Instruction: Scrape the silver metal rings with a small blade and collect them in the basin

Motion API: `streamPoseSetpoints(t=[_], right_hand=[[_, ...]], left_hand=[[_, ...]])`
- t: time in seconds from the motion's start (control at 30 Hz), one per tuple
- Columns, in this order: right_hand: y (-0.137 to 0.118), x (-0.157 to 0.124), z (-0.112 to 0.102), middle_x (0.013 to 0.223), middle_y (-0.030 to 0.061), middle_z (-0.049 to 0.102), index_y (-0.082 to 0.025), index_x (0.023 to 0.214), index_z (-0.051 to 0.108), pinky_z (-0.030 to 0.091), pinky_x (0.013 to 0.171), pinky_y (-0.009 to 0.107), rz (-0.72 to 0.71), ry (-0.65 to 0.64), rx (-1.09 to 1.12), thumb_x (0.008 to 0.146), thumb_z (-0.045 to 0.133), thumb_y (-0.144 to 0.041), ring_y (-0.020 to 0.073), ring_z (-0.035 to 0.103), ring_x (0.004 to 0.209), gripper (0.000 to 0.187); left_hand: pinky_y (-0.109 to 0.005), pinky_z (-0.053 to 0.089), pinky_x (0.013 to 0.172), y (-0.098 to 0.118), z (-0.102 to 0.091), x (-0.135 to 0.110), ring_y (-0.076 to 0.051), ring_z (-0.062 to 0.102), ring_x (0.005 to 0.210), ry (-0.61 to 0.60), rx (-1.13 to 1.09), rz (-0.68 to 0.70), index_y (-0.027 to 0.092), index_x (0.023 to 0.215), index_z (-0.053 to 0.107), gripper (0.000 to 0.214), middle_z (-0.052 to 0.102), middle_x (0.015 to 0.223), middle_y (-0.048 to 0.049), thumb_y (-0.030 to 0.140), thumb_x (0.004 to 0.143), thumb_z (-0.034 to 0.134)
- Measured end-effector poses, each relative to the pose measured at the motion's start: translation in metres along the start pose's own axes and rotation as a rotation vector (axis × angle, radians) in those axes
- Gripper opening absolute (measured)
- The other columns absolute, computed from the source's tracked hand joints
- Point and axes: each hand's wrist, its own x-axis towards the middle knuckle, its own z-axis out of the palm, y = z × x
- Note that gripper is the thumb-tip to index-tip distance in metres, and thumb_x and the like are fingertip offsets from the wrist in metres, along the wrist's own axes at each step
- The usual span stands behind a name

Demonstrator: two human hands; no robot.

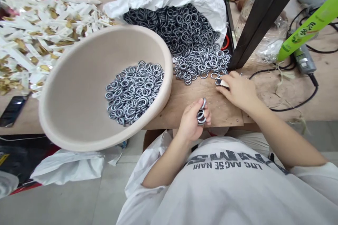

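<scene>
My left hand (190, 121) grips a few steel rings (201, 113), my right hand (237, 90) pinches a pale tab (225, 83) beside the loose pile (200, 58), upper centre; a careless knock could send rings off the wooden board (227, 116) or past the beige basin's rim (169, 63)

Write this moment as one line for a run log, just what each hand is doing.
Left hand: holds metal rings | Right hand: pinches small pale piece beside ring pile | Nearby: beige bowl holding more rings
</scene>
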Motion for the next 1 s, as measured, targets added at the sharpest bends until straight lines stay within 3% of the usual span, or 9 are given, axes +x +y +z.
streamPoseSetpoints(t=[0.13,0.27,0.33,0.4,0.5,0.6,0.67,0.83,1.0], right_hand=[[-0.007,0.006,0.0,0.108,0.0099,0.065,-0.022,0.102,0.07,0.032,0.064,0.032,0.0,0.012,0.102,0.096,0.056,-0.038,0.0244,0.06,0.085,0.022],[-0.026,-0.009,-0.009,0.08,0.002,0.061,-0.021,0.087,0.063,0.04,0.064,0.031,0.03,-0.02,0.776,0.094,0.06,-0.043,0.0178,0.056,0.071,0.024],[-0.04,-0.022,-0.012,0.07,-0.0017,0.057,-0.022,0.088,0.059,0.041,0.058,0.03,0.087,-0.152,1.126,0.094,0.06,-0.051,0.0151,0.052,0.06,0.03],[-0.052,-0.035,-0.01,0.064,-0.0037,0.055,-0.024,0.086,0.055,0.042,0.054,0.03,0.155,-0.234,1.31,0.092,0.06,-0.059,0.015,0.052,0.054,0.036],[-0.059,-0.047,-0.003,0.068,-0.0021,0.061,-0.025,0.092,0.054,0.047,0.058,0.032,0.171,-0.136,1.258,0.094,0.059,-0.058,0.017,0.058,0.058,0.033],[-0.053,-0.049,0.0,0.083,0.0028,0.067,-0.024,0.099,0.06,0.047,0.07,0.034,0.037,0.074,0.946,0.095,0.061,-0.053,0.0198,0.062,0.074,0.029],[-0.048,-0.047,-0.001,0.085,0.0043,0.068,-0.023,0.097,0.063,0.046,0.073,0.034,-0.035,0.127,0.812,0.095,0.061,-0.051,0.0206,0.062,0.079,0.029],[-0.045,-0.043,-0.01,0.092,0.0036,0.07,-0.023,0.101,0.067,0.045,0.075,0.032,-0.135,0.103,0.779,0.09,0.069,-0.05,0.0204,0.063,0.085,0.029],[-0.046,-0.042,-0.012,0.085,0.0032,0.069,-0.024,0.095,0.066,0.045,0.071,0.034,-0.066,0.028,0.851,0.095,0.061,-0.051,0.0212,0.064,0.08,0.027]], left_hand=[[-0.018,0.049,0.046,0.006,-0.011,0.008,-0.011,0.059,0.056,0.073,-0.03,0.024,0.016,0.097,0.064,0.025,0.054,0.06,0.0049,0.037,0.085,0.07],[-0.02,0.051,0.045,0.002,-0.01,0.012,-0.012,0.065,0.061,0.089,0.03,0.099,0.02,0.115,0.061,0.036,0.066,0.079,0.0013,0.037,0.084,0.07],[-0.02,0.05,0.043,-0.005,-0.005,0.013,-0.011,0.063,0.057,0.099,0.068,0.151,0.019,0.108,0.062,0.037,0.066,0.081,0.0005,0.047,0.085,0.069],[-0.018,0.047,0.043,-0.013,0.001,0.013,-0.008,0.058,0.053,0.119,0.125,0.217,0.019,0.096,0.061,0.038,0.062,0.075,0.0025,0.055,0.086,0.068],[-0.016,0.042,0.04,-0.021,0.006,0.011,-0.006,0.051,0.048,0.153,0.201,0.247,0.02,0.082,0.055,0.041,0.056,0.066,0.0055,0.059,0.086,0.067],[-0.017,0.036,0.037,-0.023,0.009,0.008,-0.007,0.046,0.043,0.168,0.211,0.167,0.02,0.079,0.054,0.043,0.052,0.059,0.006,0.061,0.087,0.064],[-0.018,0.033,0.037,-0.022,0.01,0.006,-0.007,0.044,0.041,0.145,0.199,0.116,0.019,0.074,0.052,0.044,0.05,0.054,0.0054,0.061,0.087,0.062],[-0.021,0.031,0.037,-0.022,0.014,0.003,-0.008,0.043,0.039,0.134,0.157,0.117,0.019,0.073,0.053,0.041,0.048,0.05,0.0051,0.057,0.086,0.064],[-0.02,0.033,0.04,-0.024,0.013,0.002,-0.008,0.043,0.042,0.083,0.145,0.131,0.02,0.071,0.049,0.044,0.05,0.053,0.0046,0.059,0.087,0.063]])
